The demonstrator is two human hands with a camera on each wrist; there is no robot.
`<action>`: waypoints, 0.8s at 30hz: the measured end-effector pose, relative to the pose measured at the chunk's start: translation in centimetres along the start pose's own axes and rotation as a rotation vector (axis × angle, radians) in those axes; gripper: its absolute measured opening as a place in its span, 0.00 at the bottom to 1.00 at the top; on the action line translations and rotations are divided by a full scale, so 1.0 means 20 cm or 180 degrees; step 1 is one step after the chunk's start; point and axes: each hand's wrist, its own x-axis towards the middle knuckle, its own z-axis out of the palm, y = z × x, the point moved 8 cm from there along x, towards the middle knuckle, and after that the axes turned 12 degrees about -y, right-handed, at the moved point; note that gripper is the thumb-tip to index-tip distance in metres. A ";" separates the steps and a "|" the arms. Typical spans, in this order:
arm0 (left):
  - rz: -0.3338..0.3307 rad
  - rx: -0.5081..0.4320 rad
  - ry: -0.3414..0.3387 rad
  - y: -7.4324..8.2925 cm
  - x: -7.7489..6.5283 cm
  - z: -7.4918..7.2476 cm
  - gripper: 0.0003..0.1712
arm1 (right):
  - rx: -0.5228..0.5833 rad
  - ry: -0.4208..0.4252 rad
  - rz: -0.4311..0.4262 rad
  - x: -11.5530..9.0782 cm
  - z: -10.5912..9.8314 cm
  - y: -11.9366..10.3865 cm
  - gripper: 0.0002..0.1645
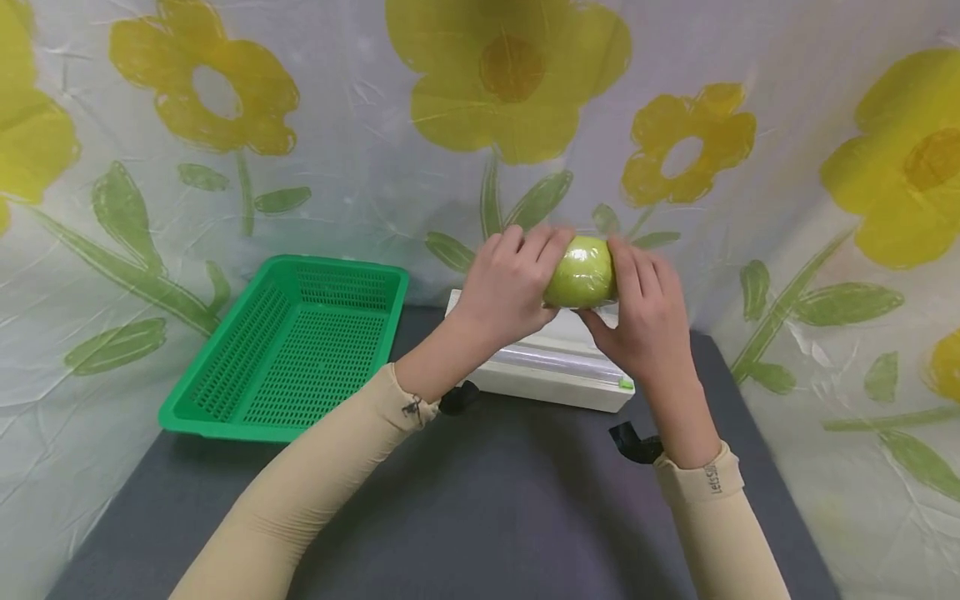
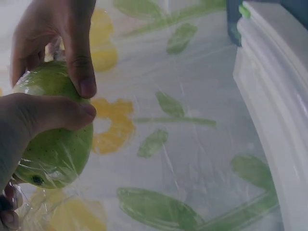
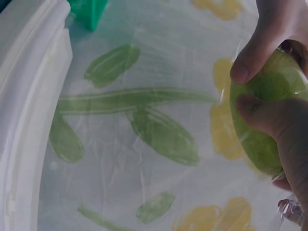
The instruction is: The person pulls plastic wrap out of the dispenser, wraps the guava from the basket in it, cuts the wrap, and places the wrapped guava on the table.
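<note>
A round, speckled green fruit (image 1: pixel 581 273), like an apple or pear, is held up in front of me with shiny clear film around it. Its dark end shows in the left wrist view. My left hand (image 1: pixel 510 283) grips it from the left, and my right hand (image 1: pixel 645 304) grips it from the right. Both thumbs press its near underside, close to each other, in the left wrist view. Loose clear film (image 2: pixel 36 211) hangs by the fruit. Behind and below the hands, a white cling film dispenser (image 1: pixel 547 387) stands on the dark table, partly hidden.
A green plastic basket (image 1: pixel 281 433) with slotted walls sits at the left on the dark grey table (image 1: pixel 480 500). Around the back and sides hangs a pale sheet (image 1: pixel 337 167) printed with yellow flowers. A green tab (image 1: pixel 626 383) marks the dispenser's right end.
</note>
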 end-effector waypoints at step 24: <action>-0.0132 -0.0182 -0.0064 0.36 -0.56 -0.01 0.38 | 0.0189 0.0223 0.0276 -0.58 -0.02 -0.40 0.48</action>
